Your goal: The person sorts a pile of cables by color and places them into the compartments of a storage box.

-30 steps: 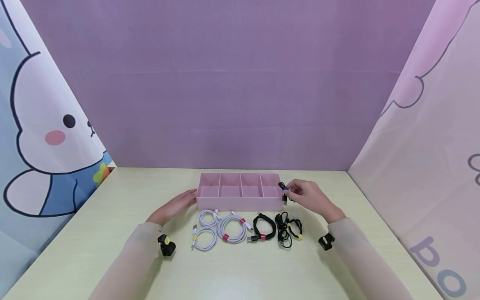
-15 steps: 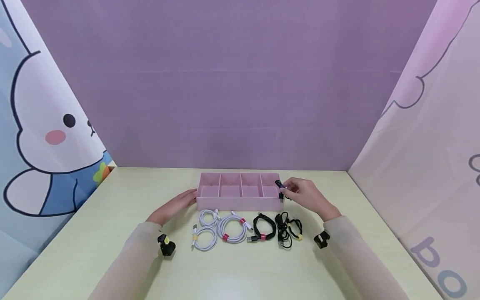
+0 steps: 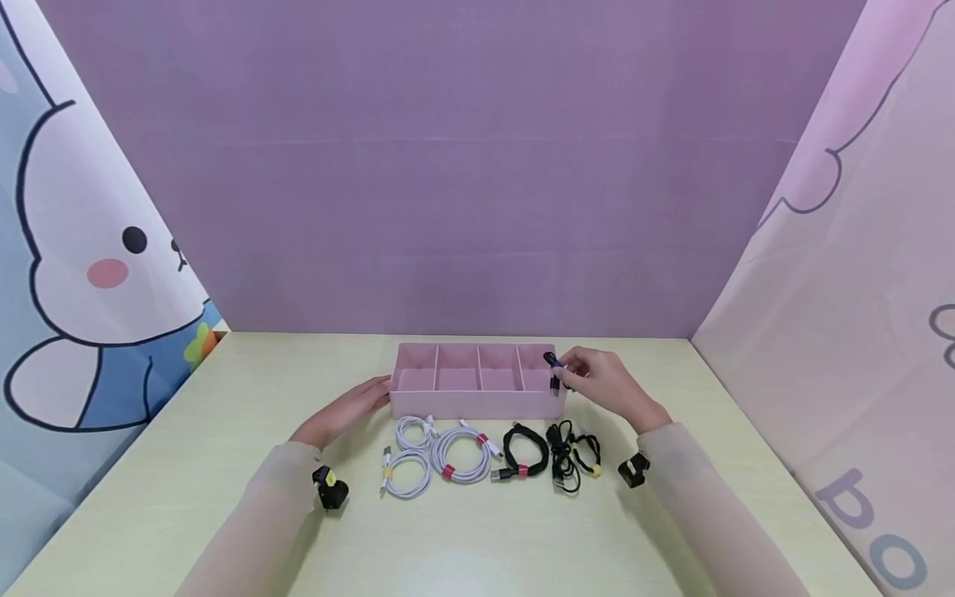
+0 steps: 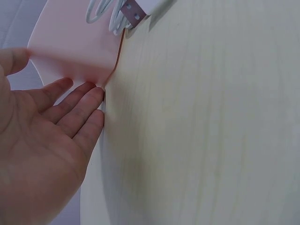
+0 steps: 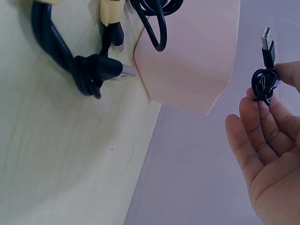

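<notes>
A pink divided box [image 3: 477,405] stands on the table, its compartments side by side. My left hand [image 3: 351,413] rests its straight fingertips against the box's left end; the left wrist view shows the fingers [image 4: 82,112] touching that wall. With thumb and fingertips my right hand [image 3: 608,381] pinches a small bundled black USB cable [image 5: 265,84] at the box's right end, over the rightmost compartment's edge. Its metal plug [image 5: 266,38] sticks out from the bundle. In front of the box lie coiled white cables [image 3: 462,456] and coiled black cables [image 3: 526,452].
Yellow and red ties bind some coils; one black cable with a yellow tie [image 3: 588,454] lies farthest right. A purple cloth wall [image 3: 462,166] rises behind the table [image 3: 477,539]. Printed cloth panels [image 3: 843,332] flank both sides.
My right hand has moved left and slightly away from me, bringing the black USB cable from beside the box to over its right edge. The left hand stays in place.
</notes>
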The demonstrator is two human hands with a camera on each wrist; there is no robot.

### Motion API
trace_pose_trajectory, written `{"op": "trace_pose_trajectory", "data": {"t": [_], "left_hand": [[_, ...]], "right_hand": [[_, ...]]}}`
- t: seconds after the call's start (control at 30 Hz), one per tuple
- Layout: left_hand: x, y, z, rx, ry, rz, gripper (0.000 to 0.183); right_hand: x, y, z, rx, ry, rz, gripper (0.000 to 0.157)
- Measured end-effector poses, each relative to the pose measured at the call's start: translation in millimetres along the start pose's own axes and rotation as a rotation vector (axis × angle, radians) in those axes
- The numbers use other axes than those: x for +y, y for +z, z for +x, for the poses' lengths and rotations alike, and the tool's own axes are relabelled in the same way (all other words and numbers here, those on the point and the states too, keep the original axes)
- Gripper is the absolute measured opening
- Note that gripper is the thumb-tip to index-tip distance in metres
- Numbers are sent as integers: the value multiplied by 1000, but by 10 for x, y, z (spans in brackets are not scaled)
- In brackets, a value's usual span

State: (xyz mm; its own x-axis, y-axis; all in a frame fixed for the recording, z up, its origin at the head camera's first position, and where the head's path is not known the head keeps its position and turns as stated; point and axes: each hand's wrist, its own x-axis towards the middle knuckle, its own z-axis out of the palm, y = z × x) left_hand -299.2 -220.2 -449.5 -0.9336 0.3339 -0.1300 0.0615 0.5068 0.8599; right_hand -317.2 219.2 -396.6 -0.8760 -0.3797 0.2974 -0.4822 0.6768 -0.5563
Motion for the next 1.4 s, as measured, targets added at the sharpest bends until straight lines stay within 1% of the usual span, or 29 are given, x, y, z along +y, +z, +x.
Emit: {"op": "trace_pose_trajectory", "data": {"t": [0.2,0.43,0.73,0.93,1.1,1.23,1.4], "left_hand": [[-10,-4,9,5,-3,8,77],[-12,4,21,12,-10,7,73],[-13,-1,6,3,-5,2,76],[-1,-6,-9,0,-26,-5,79],[-4,-6,-2,4,-10,-11,77],[-25,-3,11,6,-19,-8,75],[-28,3,9,8,-39,-5,67]], "right_hand": [[5,23,36,0,-2,8,23],[10,69,86,11,17,15,25],[-4,88,158,23,17,23,23],[-20,91,213,24,12,20,21],[-66,84,233,13,30,24,23],[-77,85,248,4,59,24,25],[-65,95,266,2,55,35,24]]}}
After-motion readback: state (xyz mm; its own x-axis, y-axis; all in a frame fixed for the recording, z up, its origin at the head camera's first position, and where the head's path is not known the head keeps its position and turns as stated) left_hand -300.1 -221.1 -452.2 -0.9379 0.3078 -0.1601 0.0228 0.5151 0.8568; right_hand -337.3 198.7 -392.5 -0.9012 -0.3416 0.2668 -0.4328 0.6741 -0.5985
